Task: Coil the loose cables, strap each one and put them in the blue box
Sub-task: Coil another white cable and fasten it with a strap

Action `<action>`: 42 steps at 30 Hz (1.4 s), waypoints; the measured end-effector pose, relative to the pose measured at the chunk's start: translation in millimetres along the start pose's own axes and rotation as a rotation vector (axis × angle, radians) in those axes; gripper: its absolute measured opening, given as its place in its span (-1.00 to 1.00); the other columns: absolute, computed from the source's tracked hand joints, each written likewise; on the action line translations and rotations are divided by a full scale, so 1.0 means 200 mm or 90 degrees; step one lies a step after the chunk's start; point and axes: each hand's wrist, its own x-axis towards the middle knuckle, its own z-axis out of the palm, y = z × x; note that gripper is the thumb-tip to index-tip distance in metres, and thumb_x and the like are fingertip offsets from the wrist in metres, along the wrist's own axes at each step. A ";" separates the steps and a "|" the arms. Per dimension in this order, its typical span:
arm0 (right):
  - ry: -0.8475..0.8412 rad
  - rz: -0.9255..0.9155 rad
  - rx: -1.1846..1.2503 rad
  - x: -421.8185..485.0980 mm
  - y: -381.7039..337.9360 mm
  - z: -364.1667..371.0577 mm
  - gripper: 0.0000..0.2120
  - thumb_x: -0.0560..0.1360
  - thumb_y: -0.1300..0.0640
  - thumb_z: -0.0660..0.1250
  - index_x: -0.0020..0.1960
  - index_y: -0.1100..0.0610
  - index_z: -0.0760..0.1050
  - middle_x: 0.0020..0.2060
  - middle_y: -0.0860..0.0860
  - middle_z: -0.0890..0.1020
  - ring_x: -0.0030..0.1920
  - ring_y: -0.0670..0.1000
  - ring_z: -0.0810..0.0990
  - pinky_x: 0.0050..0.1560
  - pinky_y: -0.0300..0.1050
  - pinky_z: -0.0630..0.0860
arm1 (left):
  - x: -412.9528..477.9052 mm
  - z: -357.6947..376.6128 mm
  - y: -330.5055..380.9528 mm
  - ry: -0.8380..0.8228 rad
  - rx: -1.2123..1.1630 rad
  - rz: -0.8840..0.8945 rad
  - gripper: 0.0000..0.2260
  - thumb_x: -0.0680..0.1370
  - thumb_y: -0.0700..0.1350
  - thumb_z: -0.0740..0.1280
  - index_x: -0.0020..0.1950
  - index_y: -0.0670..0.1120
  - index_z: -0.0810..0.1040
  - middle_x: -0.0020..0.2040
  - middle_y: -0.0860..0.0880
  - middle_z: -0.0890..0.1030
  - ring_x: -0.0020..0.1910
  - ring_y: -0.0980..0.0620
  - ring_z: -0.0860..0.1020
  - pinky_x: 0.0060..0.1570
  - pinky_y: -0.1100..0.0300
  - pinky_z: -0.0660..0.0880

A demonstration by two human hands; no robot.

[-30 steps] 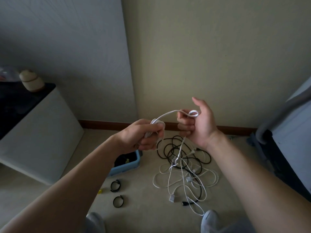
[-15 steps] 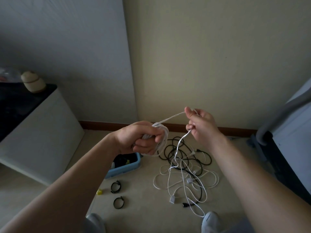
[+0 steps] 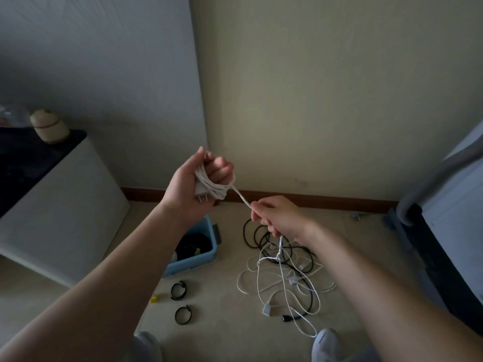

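Observation:
My left hand [image 3: 198,184] is raised palm up and grips a white charger plug with several turns of white cable [image 3: 214,189] wound round its fingers. From the coil the cable runs taut down to my right hand [image 3: 277,218], which grips it in a fist. Below that fist the cable hangs into a tangle of white and black cables [image 3: 285,273] on the floor. The blue box [image 3: 206,254] stands on the floor under my left forearm, with a dark coiled cable inside. Two black straps [image 3: 179,290] [image 3: 183,314] lie in front of the box.
A white cabinet with a dark top [image 3: 52,205] stands at the left, a round beige jar [image 3: 49,126] on it. Dark furniture [image 3: 444,244] fills the right edge. A small yellow piece [image 3: 154,299] lies by the straps. My feet [image 3: 326,343] show at the bottom.
My left hand has risen and turned palm up with the coil. My right hand has dropped lower and slid along the cable, pulling it taut between the hands.

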 end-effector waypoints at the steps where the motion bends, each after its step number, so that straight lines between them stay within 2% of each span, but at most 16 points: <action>1: -0.018 -0.017 0.006 0.00 0.00 0.01 -0.69 0.69 0.06 0.18 -0.16 0.14 0.53 -0.49 -0.09 0.36 -0.48 -0.08 0.30 -0.38 -0.15 0.27 | 0.01 0.00 0.00 0.029 -0.018 0.023 -0.69 0.69 0.03 0.13 -0.17 -0.06 0.46 -0.26 -0.02 0.65 -0.21 0.02 0.68 0.04 0.14 0.59; 4: -0.084 -0.031 0.018 -0.01 -0.02 0.03 -0.71 0.70 0.07 0.15 -0.11 0.13 0.54 -0.51 -0.14 0.36 -0.49 -0.09 0.33 -0.28 -0.11 0.39 | 0.03 -0.04 0.03 0.086 -0.031 0.068 -0.66 0.70 0.09 0.11 -0.09 -0.09 0.50 -0.02 -0.09 0.72 0.06 -0.05 0.69 0.18 0.05 0.51; 7: -0.135 -0.026 0.030 -0.03 -0.03 0.02 -0.73 0.70 0.05 0.14 0.01 0.15 0.55 -0.49 -0.11 0.36 -0.51 -0.08 0.35 -0.39 -0.16 0.41 | 0.06 -0.08 0.05 0.111 -0.018 0.098 -0.62 0.70 0.13 0.08 0.08 -0.14 0.51 0.17 -0.15 0.68 0.16 -0.10 0.66 0.21 0.01 0.49; 11: -0.189 -0.004 0.042 -0.05 -0.04 0.00 -0.73 0.70 0.08 0.14 0.15 0.17 0.58 -0.49 -0.05 0.31 -0.45 0.00 0.43 -0.40 -0.22 0.43 | 0.08 -0.12 0.09 0.166 0.011 0.148 -0.58 0.70 0.13 0.07 0.28 -0.20 0.43 0.19 -0.20 0.66 0.15 -0.16 0.66 0.22 -0.03 0.50; 14: -0.219 0.007 0.040 -0.06 -0.03 0.00 -0.76 0.69 0.08 0.16 0.17 0.08 0.59 -0.43 -0.01 0.44 -0.40 0.02 0.49 -0.38 -0.20 0.43 | 0.08 -0.12 0.12 0.192 0.033 0.171 -0.59 0.72 0.09 0.05 0.29 -0.23 0.42 0.17 -0.21 0.67 0.14 -0.18 0.66 0.24 -0.06 0.50; 17: -0.188 -0.008 -0.005 -0.06 -0.03 0.02 -0.79 0.68 0.13 0.18 0.22 0.05 0.55 -0.38 0.00 0.55 -0.47 -0.03 0.46 -0.45 -0.18 0.39 | 0.08 -0.11 0.12 0.220 0.092 0.215 -0.67 0.73 0.00 0.07 0.20 -0.25 0.44 0.14 -0.25 0.67 0.12 -0.22 0.66 0.26 -0.11 0.51; 20: -0.192 -0.062 0.009 -0.08 -0.08 0.04 -0.78 0.67 0.19 0.19 0.24 0.11 0.54 -0.40 0.01 0.60 -0.54 -0.06 0.46 -0.54 -0.22 0.37 | 0.09 -0.11 0.08 0.226 0.291 0.273 -0.75 0.73 -0.09 0.09 0.06 -0.21 0.47 0.07 -0.23 0.68 0.11 -0.18 0.66 0.21 -0.05 0.57; 24: -0.250 -0.129 0.122 -0.15 -0.18 0.05 -0.80 0.66 0.22 0.20 0.08 0.24 0.59 -0.42 0.09 0.60 -0.45 -0.03 0.55 -0.42 -0.21 0.48 | 0.11 -0.14 -0.05 0.175 0.705 0.315 -0.84 0.70 -0.16 0.16 -0.01 -0.10 0.51 -0.05 -0.05 0.70 -0.07 -0.06 0.70 -0.01 0.03 0.64; 27: -0.211 -0.179 0.133 -0.16 -0.19 0.03 -0.75 0.58 0.10 0.29 -0.07 0.27 0.62 -0.45 0.07 0.55 -0.43 -0.02 0.49 -0.39 -0.23 0.41 | 0.10 -0.17 -0.13 0.116 0.882 0.256 -0.75 0.65 -0.07 0.22 -0.21 0.01 0.55 -0.29 0.01 0.68 -0.32 -0.03 0.67 -0.18 -0.03 0.62; 29: -0.148 -0.193 0.148 -0.14 -0.19 0.01 -0.77 0.50 0.06 0.31 -0.16 0.22 0.61 -0.49 0.02 0.48 -0.48 -0.07 0.40 -0.46 -0.26 0.32 | 0.09 -0.17 -0.15 0.056 0.913 0.208 -0.67 0.64 -0.07 0.23 -0.32 -0.05 0.52 -0.41 -0.01 0.62 -0.44 -0.05 0.60 -0.31 -0.03 0.58; 31: -0.086 -0.203 0.191 -0.13 -0.17 -0.01 -0.81 0.47 0.09 0.32 -0.19 0.20 0.60 -0.53 -0.04 0.39 -0.53 -0.12 0.30 -0.51 -0.28 0.20 | 0.07 -0.14 -0.15 -0.020 0.912 0.146 -0.66 0.65 -0.11 0.20 -0.32 -0.11 0.48 -0.48 -0.08 0.57 -0.54 -0.05 0.50 -0.46 0.04 0.50; 34: -0.003 -0.226 0.212 -0.12 -0.16 -0.05 -0.83 0.51 0.14 0.33 -0.17 0.21 0.62 -0.55 -0.07 0.32 -0.54 -0.14 0.23 -0.48 -0.21 0.09 | 0.03 -0.12 -0.16 -0.096 0.804 -0.005 -0.64 0.68 -0.08 0.10 -0.15 -0.26 0.52 -0.55 -0.08 0.47 -0.62 0.00 0.38 -0.50 0.15 0.33; 36: 0.045 -0.238 0.205 -0.11 -0.15 -0.06 -0.83 0.56 0.20 0.34 -0.16 0.19 0.65 -0.54 -0.04 0.30 -0.52 -0.11 0.21 -0.47 -0.18 0.08 | 0.01 -0.09 -0.17 -0.152 0.708 -0.126 -0.44 0.70 0.10 -0.03 -0.02 -0.34 0.54 -0.57 -0.08 0.41 -0.64 0.00 0.34 -0.46 0.15 0.31; 38: 0.099 -0.228 0.206 -0.09 -0.14 -0.07 -0.84 0.55 0.21 0.37 -0.17 0.17 0.67 -0.54 -0.02 0.32 -0.51 -0.08 0.22 -0.48 -0.19 0.11 | 0.00 -0.05 -0.17 -0.206 0.643 -0.203 -0.28 0.61 0.29 -0.10 -0.05 -0.31 0.53 -0.58 -0.08 0.35 -0.65 -0.01 0.30 -0.41 0.12 0.30; 40: 0.160 -0.207 0.182 -0.07 -0.12 -0.09 -0.89 0.53 0.20 0.42 -0.16 0.17 0.67 -0.52 -0.03 0.39 -0.50 -0.10 0.29 -0.47 -0.21 0.18 | -0.02 -0.03 -0.17 -0.248 0.609 -0.204 -0.36 0.61 0.30 0.01 -0.11 -0.26 0.51 -0.59 -0.06 0.31 -0.65 -0.01 0.28 -0.38 0.09 0.30; 42: 0.186 -0.193 0.135 -0.05 -0.10 -0.12 -0.92 0.52 0.19 0.44 -0.14 0.17 0.65 -0.51 -0.12 0.48 -0.47 -0.17 0.38 -0.42 -0.29 0.28 | -0.03 -0.02 -0.17 -0.270 0.568 -0.175 -0.56 0.61 0.14 0.13 -0.16 -0.22 0.47 -0.59 -0.04 0.27 -0.65 0.01 0.23 -0.37 0.04 0.22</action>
